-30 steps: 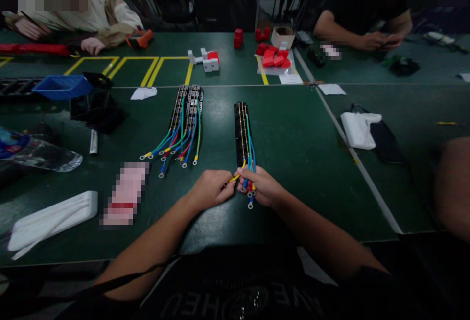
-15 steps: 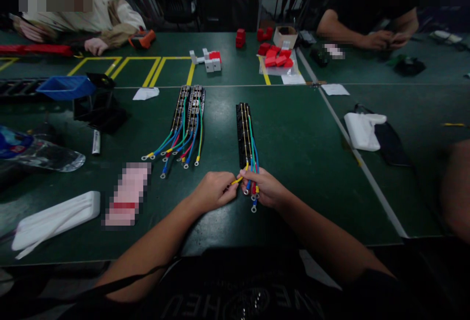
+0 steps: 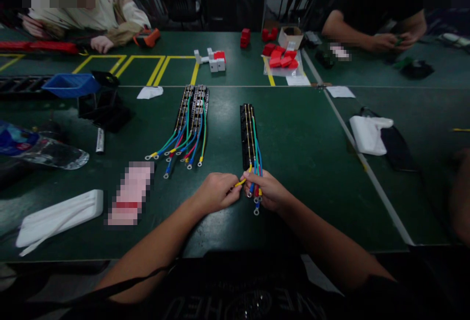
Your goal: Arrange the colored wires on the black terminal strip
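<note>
A black terminal strip (image 3: 245, 131) lies lengthwise on the green table (image 3: 301, 163) in front of me, with yellow, green, blue and red wires running down it. My left hand (image 3: 216, 192) is closed in a pinch on the end of a yellow wire (image 3: 241, 181). My right hand (image 3: 269, 190) is closed around the bundle of coloured wires (image 3: 256, 190) at the strip's near end; ring lugs hang below its fingers. To the left lie two more wired terminal strips (image 3: 191, 114) with their wires fanned out.
A white plastic piece (image 3: 60, 217) and a blurred pink item (image 3: 130, 193) lie at the near left; a blue bin (image 3: 71, 85) sits farther left. A white device (image 3: 367, 134) lies right. Red parts (image 3: 281, 57) sit at the back. Two other people work across the table.
The view has shifted slightly. Both hands stay closed on the wires at the strip's near end, with hardly any movement.
</note>
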Demonstrator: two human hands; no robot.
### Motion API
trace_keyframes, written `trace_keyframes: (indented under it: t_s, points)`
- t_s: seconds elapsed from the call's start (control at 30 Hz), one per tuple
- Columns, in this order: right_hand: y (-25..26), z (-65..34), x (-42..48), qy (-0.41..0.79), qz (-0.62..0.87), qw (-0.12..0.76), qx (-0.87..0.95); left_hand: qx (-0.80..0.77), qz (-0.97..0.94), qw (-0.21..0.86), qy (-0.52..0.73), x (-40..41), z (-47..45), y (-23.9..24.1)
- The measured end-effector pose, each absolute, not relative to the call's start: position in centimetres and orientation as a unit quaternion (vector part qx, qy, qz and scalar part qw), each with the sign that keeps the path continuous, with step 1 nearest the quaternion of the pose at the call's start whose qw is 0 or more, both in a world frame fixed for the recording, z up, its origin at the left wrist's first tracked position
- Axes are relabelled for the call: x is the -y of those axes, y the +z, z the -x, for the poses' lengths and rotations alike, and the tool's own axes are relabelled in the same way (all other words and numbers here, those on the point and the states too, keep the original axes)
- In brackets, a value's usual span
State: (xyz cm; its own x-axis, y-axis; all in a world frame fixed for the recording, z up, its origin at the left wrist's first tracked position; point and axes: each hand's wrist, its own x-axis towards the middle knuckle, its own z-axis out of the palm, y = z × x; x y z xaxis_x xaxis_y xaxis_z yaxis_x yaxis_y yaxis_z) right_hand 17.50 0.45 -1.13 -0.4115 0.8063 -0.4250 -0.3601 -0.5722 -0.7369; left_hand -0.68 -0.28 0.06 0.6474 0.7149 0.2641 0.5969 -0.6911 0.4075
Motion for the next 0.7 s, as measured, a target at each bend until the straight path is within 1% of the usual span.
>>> trace_keyframes:
  t_s: [0.3, 0.7]
  points:
    - [-0.71, -17.47, -0.4, 0.785, 0.419, 0.361, 0.279, -0.366, -0.9, 0.122, 0.203, 0.25, 0.68, 0.07]
    - [-0.72, -17.42, -0.41, 0.781, 0.43, 0.363, 0.27, -0.372, -0.896, 0.131, 0.206, 0.28, 0.54, 0.38]
